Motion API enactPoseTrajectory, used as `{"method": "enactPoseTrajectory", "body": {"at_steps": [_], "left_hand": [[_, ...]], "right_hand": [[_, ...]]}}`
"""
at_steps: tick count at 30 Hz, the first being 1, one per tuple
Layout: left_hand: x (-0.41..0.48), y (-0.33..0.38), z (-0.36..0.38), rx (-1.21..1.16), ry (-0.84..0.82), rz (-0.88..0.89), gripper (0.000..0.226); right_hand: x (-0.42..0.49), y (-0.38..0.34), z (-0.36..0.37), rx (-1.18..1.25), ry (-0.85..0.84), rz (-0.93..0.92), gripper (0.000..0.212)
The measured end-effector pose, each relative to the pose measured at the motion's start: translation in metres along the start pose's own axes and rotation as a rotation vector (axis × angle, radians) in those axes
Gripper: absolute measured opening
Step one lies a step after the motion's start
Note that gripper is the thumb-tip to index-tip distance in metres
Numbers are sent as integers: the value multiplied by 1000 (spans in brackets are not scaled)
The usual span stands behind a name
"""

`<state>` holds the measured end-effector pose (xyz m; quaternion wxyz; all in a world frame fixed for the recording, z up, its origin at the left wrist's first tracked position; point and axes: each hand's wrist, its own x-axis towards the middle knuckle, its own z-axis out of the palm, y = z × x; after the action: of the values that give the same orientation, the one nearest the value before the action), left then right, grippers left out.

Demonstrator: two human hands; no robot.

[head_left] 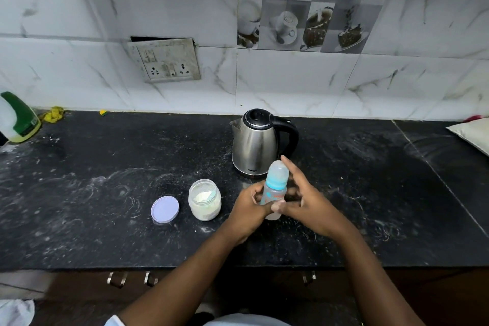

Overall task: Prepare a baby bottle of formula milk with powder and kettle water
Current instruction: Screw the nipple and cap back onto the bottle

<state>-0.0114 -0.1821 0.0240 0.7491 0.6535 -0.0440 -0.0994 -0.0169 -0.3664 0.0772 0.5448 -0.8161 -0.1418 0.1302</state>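
A baby bottle with a blue collar and a clear cap stands upright on the black counter, in front of the steel kettle. My left hand wraps the bottle's lower body from the left. My right hand touches the bottle from the right, thumb low on its side and fingers spread upward beside the cap. An open glass jar of white powder sits left of the bottle. Its lilac lid lies flat further left.
A wall socket plate is on the tiled wall behind. A white and green bottle leans at the far left edge. A pale cushion-like object lies at the far right. Drawer handles are below the counter edge.
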Motion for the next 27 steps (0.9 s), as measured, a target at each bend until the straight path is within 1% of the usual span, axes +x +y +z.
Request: {"method": "enactPoseTrajectory", "body": {"at_steps": [2,4,7,11,15,19,22,25,27], "left_hand": [[0,4,-2,23,21,-11,39],[-1,7,-3,33,-5,-11,40],[-2,12,-3,28,-42,-9,42],[-4,18,1,34,-40,0,41],[-7,18,-1,24,-48,-3,43],[-11,19,-3,-27,-66,6,39],[-12,20,-4,-69,-55,4,38],[-13,17,-6,-68,-49,8,37],[-15,13,-10,-36,-45,11,36]], "right_hand": [[-4,6,2,84,-20,-4,111],[-6,9,4,114,-5,-15,118],[-5,11,10,89,50,-24,123],[-3,15,15,80,116,-38,125],[-3,15,18,69,150,-52,122],[-5,16,21,94,151,-50,121],[-4,13,23,113,174,-40,114],[-7,8,15,111,102,-26,106],[-11,1,1,157,37,-21,93]]}}
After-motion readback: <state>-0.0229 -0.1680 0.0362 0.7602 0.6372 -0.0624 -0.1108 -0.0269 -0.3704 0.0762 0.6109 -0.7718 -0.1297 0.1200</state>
